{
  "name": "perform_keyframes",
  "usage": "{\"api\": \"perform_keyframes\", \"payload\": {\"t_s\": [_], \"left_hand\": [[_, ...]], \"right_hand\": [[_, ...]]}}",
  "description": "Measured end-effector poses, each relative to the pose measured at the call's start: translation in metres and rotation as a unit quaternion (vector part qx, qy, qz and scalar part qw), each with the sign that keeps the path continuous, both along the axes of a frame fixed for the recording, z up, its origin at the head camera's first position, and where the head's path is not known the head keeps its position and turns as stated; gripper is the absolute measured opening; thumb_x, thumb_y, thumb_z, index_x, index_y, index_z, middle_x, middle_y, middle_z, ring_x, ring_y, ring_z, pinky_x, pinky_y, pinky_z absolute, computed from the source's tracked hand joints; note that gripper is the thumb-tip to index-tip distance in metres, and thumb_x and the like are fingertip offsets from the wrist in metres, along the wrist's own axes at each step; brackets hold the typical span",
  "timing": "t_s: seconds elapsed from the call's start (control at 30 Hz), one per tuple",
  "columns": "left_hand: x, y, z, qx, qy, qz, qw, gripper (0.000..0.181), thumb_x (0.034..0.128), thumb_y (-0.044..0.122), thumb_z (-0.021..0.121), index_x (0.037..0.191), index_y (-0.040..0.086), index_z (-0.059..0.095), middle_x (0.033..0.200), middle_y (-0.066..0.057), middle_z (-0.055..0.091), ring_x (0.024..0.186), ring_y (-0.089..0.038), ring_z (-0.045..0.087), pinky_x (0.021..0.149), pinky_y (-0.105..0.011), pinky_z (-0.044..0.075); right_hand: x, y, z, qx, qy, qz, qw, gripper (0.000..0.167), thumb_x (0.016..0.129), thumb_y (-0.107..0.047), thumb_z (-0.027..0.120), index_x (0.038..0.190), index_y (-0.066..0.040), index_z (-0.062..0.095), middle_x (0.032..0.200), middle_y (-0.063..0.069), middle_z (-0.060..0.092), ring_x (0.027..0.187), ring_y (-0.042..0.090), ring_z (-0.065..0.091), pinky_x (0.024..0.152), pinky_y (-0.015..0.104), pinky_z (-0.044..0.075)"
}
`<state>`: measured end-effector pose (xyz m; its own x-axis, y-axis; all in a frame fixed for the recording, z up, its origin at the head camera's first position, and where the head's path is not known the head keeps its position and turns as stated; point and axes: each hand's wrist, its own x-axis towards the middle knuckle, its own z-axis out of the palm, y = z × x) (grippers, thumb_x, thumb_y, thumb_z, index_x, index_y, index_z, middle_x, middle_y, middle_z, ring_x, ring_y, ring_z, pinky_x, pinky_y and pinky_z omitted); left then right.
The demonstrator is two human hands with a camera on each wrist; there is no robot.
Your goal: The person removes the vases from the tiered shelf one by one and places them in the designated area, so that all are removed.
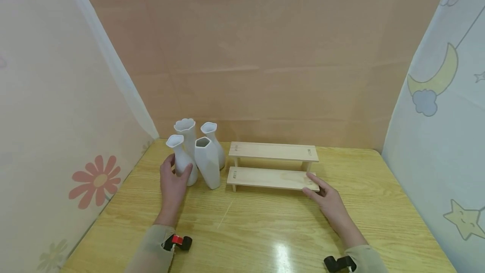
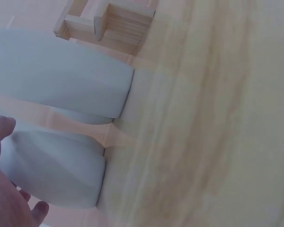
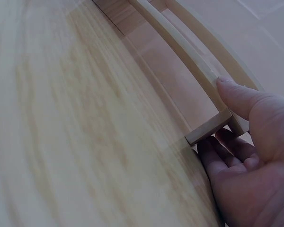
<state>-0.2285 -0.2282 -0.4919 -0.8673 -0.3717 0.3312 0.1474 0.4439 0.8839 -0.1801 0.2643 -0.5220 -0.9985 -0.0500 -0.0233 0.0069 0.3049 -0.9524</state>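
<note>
My left hand [image 1: 174, 184] grips a white vase [image 1: 183, 163] with a narrow neck and flared rim, fingers at its left side and thumb at its right. The vase stands upright on the table; in the left wrist view its base [image 2: 61, 170] touches the surface. My right hand [image 1: 329, 203] holds the right end of a two-tier wooden stand, at its lower shelf [image 1: 265, 177]. In the right wrist view the thumb lies on the front edge of the shelf [image 3: 184, 52], while the fingers curl by the end leg [image 3: 208, 127].
A faceted white vase [image 1: 207, 165], a scalloped-rim vase [image 1: 185, 126] and another narrow-necked vase [image 1: 217, 144] stand close beside the held one. The stand's upper shelf [image 1: 273, 151] is behind the lower one. Cloth walls enclose the wooden table [image 1: 242, 226] at back and sides.
</note>
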Motion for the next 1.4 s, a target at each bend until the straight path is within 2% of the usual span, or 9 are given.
{"api": "perform_keyframes", "payload": {"t_s": [0.33,0.5,0.63,0.73,0.9,1.03,1.13,1.23,1.4], "left_hand": [[0.004,0.0,0.015,-0.014,0.026,0.021,0.9993,0.077,0.1022,0.019,0.082,0.163,-0.001,0.041,0.162,-0.026,0.042,0.152,-0.042,0.038,0.122,-0.061,0.038],[0.008,0.003,0.029,-0.028,0.048,0.032,0.998,0.083,0.1006,0.022,0.084,0.167,0.003,0.038,0.166,-0.024,0.039,0.155,-0.042,0.037,0.125,-0.062,0.034],[0.014,0.007,0.041,-0.051,0.077,0.037,0.995,0.083,0.0999,0.023,0.085,0.167,0.005,0.039,0.167,-0.023,0.038,0.156,-0.042,0.035,0.126,-0.064,0.032],[0.019,0.011,0.049,-0.069,0.107,0.036,0.9912,0.081,0.0997,0.021,0.085,0.166,0.006,0.041,0.168,-0.021,0.038,0.157,-0.04,0.034,0.125,-0.064,0.032],[0.025,0.018,0.062,-0.103,0.147,0.04,0.983,0.077,0.1019,0.023,0.081,0.166,0.006,0.042,0.172,-0.02,0.036,0.16,-0.038,0.03,0.125,-0.067,0.031],[0.027,0.026,0.069,-0.145,0.188,0.044,0.9705,0.069,0.1028,0.027,0.076,0.162,0.004,0.049,0.171,-0.022,0.038,0.16,-0.043,0.03,0.121,-0.074,0.031],[0.027,0.034,0.072,-0.186,0.232,0.042,0.9538,0.065,0.1016,0.029,0.073,0.157,0.003,0.054,0.168,-0.024,0.042,0.158,-0.048,0.032,0.12,-0.075,0.03],[0.027,0.043,0.076,-0.23,0.273,0.033,0.9337,0.063,0.1038,0.035,0.069,0.155,0.001,0.056,0.165,-0.027,0.045,0.157,-0.054,0.033,0.123,-0.075,0.025],[0.031,0.059,0.082,-0.284,0.308,0.019,0.9076,0.065,0.1123,0.049,0.058,0.155,-0.001,0.056,0.163,-0.028,0.048,0.154,-0.056,0.037,0.125,-0.075,0.021]], "right_hand": [[0.0,-0.001,-0.001,-0.005,0.001,0.002,1.0,0.077,0.106,-0.045,0.075,0.172,-0.025,0.042,0.182,0.011,0.022,0.162,0.037,0.031,0.096,0.008,0.045],[0.0,-0.001,0.001,0.004,-0.003,0.001,1.0,0.078,0.105,-0.047,0.075,0.172,-0.025,0.042,0.182,0.01,0.022,0.164,0.038,0.026,0.098,0.007,0.043],[0.002,0.0,0.006,0.019,-0.007,0.002,0.9998,0.08,0.106,-0.051,0.073,0.173,-0.025,0.039,0.182,0.008,0.023,0.166,0.039,0.021,0.119,0.031,0.044],[0.004,0.0,0.01,0.024,-0.01,-0.001,0.9997,0.082,0.106,-0.053,0.073,0.174,-0.024,0.037,0.182,0.009,0.022,0.166,0.042,0.02,0.126,0.056,0.034],[0.008,0.002,0.018,0.024,-0.004,-0.008,0.9997,0.087,0.106,-0.051,0.073,0.175,-0.017,0.033,0.182,0.014,0.019,0.163,0.048,0.025,0.125,0.061,0.033],[0.011,0.004,0.023,0.046,0.019,-0.01,0.9987,0.088,0.107,-0.049,0.072,0.175,-0.012,0.031,0.182,0.019,0.017,0.158,0.053,0.031,0.123,0.058,0.036],[0.014,0.004,0.027,0.092,0.045,-0.016,0.9946,0.087,0.108,-0.049,0.071,0.174,-0.009,0.031,0.181,0.022,0.016,0.158,0.056,0.031,0.124,0.062,0.034],[0.017,0.003,0.033,0.144,0.075,-0.029,0.9862,0.085,0.108,-0.048,0.07,0.172,-0.006,0.034,0.181,0.022,0.018,0.158,0.057,0.027,0.123,0.074,0.028],[0.022,-0.002,0.046,0.206,0.132,-0.045,0.9686,0.082,0.108,-0.045,0.073,0.17,-0.003,0.039,0.179,0.023,0.024,0.159,0.059,0.023,0.116,0.085,0.025]]}}
